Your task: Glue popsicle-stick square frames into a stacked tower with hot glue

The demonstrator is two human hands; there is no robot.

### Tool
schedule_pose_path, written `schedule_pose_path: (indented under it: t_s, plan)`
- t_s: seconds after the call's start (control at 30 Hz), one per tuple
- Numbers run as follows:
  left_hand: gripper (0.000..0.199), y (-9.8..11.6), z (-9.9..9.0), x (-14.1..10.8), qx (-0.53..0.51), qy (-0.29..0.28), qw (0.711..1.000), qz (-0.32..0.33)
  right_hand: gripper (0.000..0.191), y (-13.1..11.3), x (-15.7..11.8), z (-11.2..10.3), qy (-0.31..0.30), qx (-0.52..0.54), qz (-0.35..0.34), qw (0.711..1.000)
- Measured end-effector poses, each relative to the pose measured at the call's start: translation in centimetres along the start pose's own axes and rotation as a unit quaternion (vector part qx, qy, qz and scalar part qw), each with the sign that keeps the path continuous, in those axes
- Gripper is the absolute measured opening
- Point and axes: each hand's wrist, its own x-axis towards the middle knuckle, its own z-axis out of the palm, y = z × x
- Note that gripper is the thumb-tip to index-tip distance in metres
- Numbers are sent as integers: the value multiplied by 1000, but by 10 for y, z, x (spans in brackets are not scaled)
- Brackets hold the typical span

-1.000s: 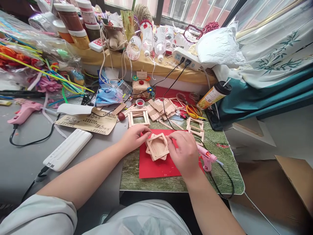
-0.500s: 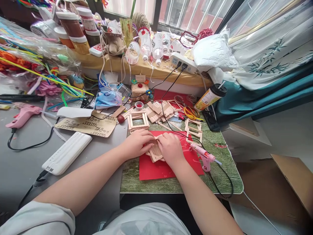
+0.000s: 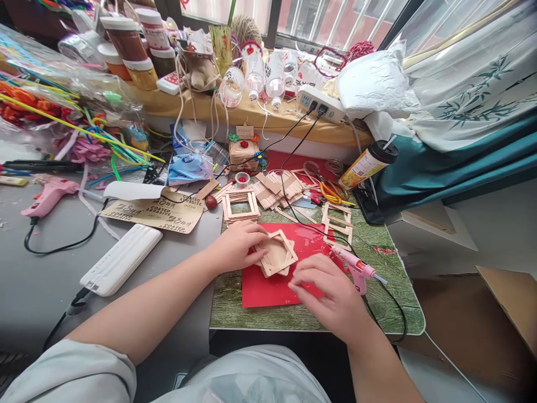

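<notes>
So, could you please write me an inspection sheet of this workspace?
Surface: green board with a red sheet, whitish specks on the sheet.
Things: stick stack on the sheet; glue gun at right.
Clutter: loose sticks, scissors, sandpaper.
Hands: left hand touches the stack; right hand near it, grip unclear.
Cables: black cable crosses the loose sticks.
Surroundings: window, curtain, open box.

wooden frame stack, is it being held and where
The left hand holds the wooden frame stack by its left rim; the right hand is clear of it.
</notes>
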Motion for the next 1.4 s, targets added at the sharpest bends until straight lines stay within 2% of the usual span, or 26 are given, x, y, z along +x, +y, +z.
schedule_pose_path:
  t_s: [0.07,0.13,0.27,0.37,0.47,0.6,0.7,0.8,0.9,0.97,1.07,1.23,1.4]
  plan:
    - [26,0,0,1,-8,2,1000,1,6,-12,-24,-12,-10,145,15,989]
    - [27,0,0,1,-26,14,1000,0,6,-16,-46,-18,-5,229,32,973]
    - [21,-4,0,3,-63,92,994,-18,24,1,-80,-11,-13,180,171,969]
    - [16,-9,0,4,-89,152,984,-29,34,26,-93,8,48,128,239,961]
    - [16,-12,3,5,-87,205,974,-42,41,48,-93,28,101,117,262,953]
    - [20,-15,10,8,-62,222,972,-45,27,67,-71,43,192,140,251,938]
    - [23,-10,8,10,-33,219,975,-34,44,77,-45,43,207,144,240,937]
    - [22,14,0,6,-9,199,980,-7,53,84,-24,38,166,123,272,940]
    - [15,57,-4,-8,11,135,990,32,51,92,-12,32,134,119,291,940]
    - [16,85,-3,-16,78,66,995,13,46,97,-5,29,117,122,292,941]
    - [27,113,4,-19,180,19,983,-24,48,102,4,27,91,139,300,939]
    - [23,122,15,-1,247,-66,965,-60,40,106,11,30,77,179,304,932]
    - [14,118,25,11,266,-87,956,-86,31,107,8,33,95,189,293,932]
